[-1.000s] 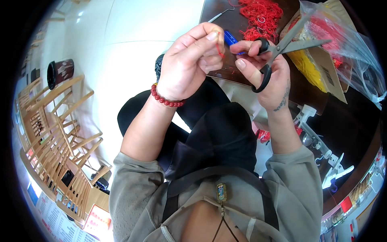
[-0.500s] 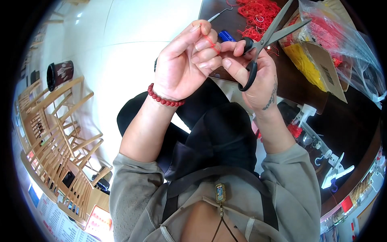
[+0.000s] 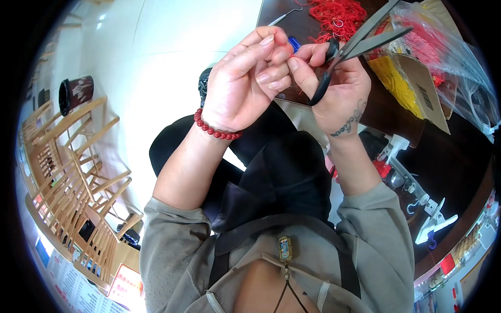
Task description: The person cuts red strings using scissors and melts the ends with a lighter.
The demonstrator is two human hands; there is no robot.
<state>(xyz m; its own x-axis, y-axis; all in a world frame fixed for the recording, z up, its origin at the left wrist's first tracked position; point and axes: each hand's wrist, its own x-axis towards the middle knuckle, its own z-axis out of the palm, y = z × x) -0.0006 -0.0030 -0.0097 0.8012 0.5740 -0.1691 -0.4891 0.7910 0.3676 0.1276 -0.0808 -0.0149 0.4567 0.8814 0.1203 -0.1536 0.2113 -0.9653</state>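
My left hand (image 3: 240,83), with a red bead bracelet on the wrist, is raised palm up with its fingers curled. A bit of red cord (image 3: 275,33) shows at its fingertips, partly hidden. My right hand (image 3: 339,83) holds the black-handled scissors (image 3: 360,44), whose blades stand apart and point to the upper right. The thumb and index finger of my right hand are pinched together close beside the fingers of my left hand. Behind the hands, a blue cylinder (image 3: 294,45) and a heap of red cord (image 3: 338,18) lie on the dark table (image 3: 389,121).
A hooked tool (image 3: 284,16) lies at the table's near-left edge. On the right are a clear plastic bag (image 3: 462,68), a cardboard piece (image 3: 425,91) and a white metal clamp stand (image 3: 412,185). Wooden chairs (image 3: 78,172) stand on the left, near a dark bin (image 3: 76,95).
My right hand and the scissors have shifted slightly right. My left hand has turned and its fingers have loosened a little. Less of the red cord is visible between the hands.
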